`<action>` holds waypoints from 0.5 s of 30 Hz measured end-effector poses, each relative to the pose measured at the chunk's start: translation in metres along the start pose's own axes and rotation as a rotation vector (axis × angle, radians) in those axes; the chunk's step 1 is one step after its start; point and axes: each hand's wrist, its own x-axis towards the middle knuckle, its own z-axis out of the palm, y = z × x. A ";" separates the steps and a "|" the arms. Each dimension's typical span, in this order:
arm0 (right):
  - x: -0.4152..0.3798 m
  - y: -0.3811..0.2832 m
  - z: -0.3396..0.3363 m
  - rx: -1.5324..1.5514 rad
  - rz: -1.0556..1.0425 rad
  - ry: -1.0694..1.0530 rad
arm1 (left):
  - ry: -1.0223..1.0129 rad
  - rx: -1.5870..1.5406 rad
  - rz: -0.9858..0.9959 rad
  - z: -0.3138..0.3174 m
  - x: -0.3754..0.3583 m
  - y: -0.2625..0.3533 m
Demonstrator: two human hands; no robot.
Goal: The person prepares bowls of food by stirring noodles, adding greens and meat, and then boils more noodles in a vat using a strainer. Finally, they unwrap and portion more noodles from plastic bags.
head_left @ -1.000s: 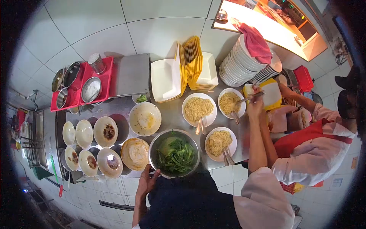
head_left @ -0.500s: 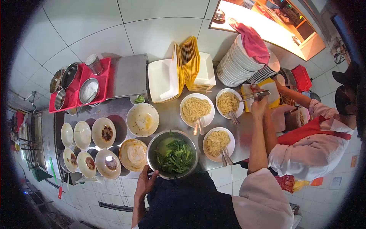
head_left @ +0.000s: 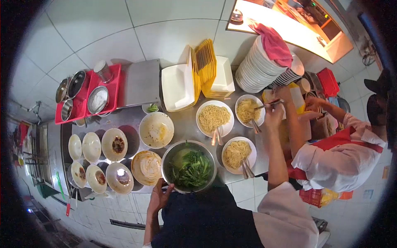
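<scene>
My left hand [head_left: 159, 197] grips the near left rim of a metal bowl [head_left: 165, 167], its thumb and fingers against the side. Leafy greens [head_left: 191, 167] lie in liquid inside the bowl. Metal tongs [head_left: 269, 103] are in my right hand [head_left: 273, 115], which is shut on them. Their tips reach the plate of noodles [head_left: 247, 111] at the back right, where a pale yellowish patch shows on top. Two more noodle plates, one behind [head_left: 214, 118] and one in front [head_left: 236, 153], stand beside it with utensils resting on their rims.
A co-worker [head_left: 339, 153] stands close on my right, hands near the yellow containers. Several bowls with sauce [head_left: 114, 144] line the left. Stacked yellow-edged dishes [head_left: 178, 84], piled white plates [head_left: 257, 68] and a red tray [head_left: 82, 108] stand along the back.
My right hand has brought the tongs left and slightly down onto the back right noodles. A pale patch now shows there. The co-worker's hands have shifted; my left hand stays at the bowl.
</scene>
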 end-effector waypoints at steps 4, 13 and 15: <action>0.022 0.006 -0.032 -0.402 -0.228 0.131 | -0.022 0.100 -0.060 -0.005 -0.006 0.016; 0.007 -0.006 0.017 -1.785 -0.343 -0.364 | 0.000 -0.026 -0.043 0.003 -0.003 -0.003; 0.002 -0.021 0.051 -1.844 -0.613 -0.386 | -0.005 -0.015 -0.043 0.002 0.002 -0.006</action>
